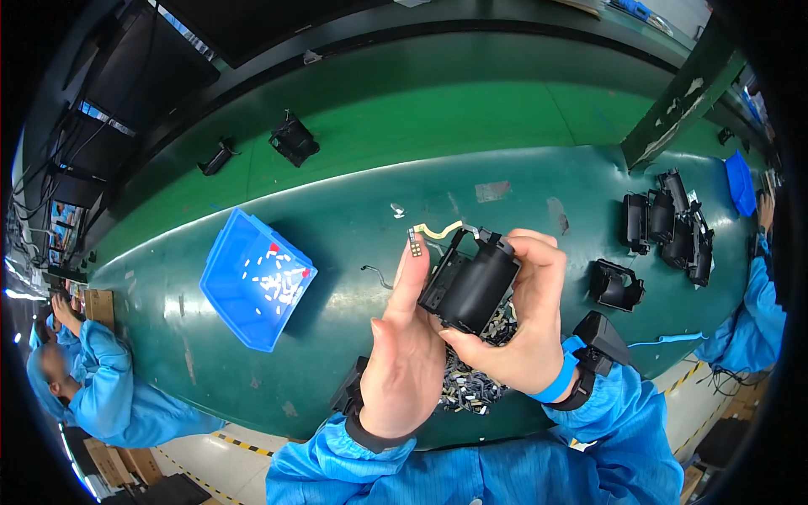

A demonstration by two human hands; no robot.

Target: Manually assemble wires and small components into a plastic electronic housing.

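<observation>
Closest to the camera, at the lower edge, blue sleeves [627, 425] leading up to two bare hands. In the right hand [526, 324], clamped firmly between thumb and fingers, a black housing [475, 290] with a smooth, rounded face, held just above a dark green worktable [337, 370] near the middle of the view. Extending from the top of the housing toward the left, a wavy, pale yellow flex strip [438, 231], with gold contacts at its far end (lying against the raised index fingertip of the left hand [402, 353]). Left thumb and index finger well apart, palm turned up; remaining left fingers mostly hidden, so cannot tell whether closed on anything.

Around the right wrist, a blue band [560, 380] and, beside it, a black box-shaped device [600, 341]. Beneath the hands, a heap of small dark and metallic parts [471, 394]. To the left, a blue bin [240, 316] with small white pieces [278, 284] and a few red bits inside. To the right, one separate black housing part [617, 286], near a close cluster of similar black parts [661, 217]. Farther back, on brighter green, two more black pieces [295, 139]. At the far left and far right, other people in blue sleeves.
</observation>
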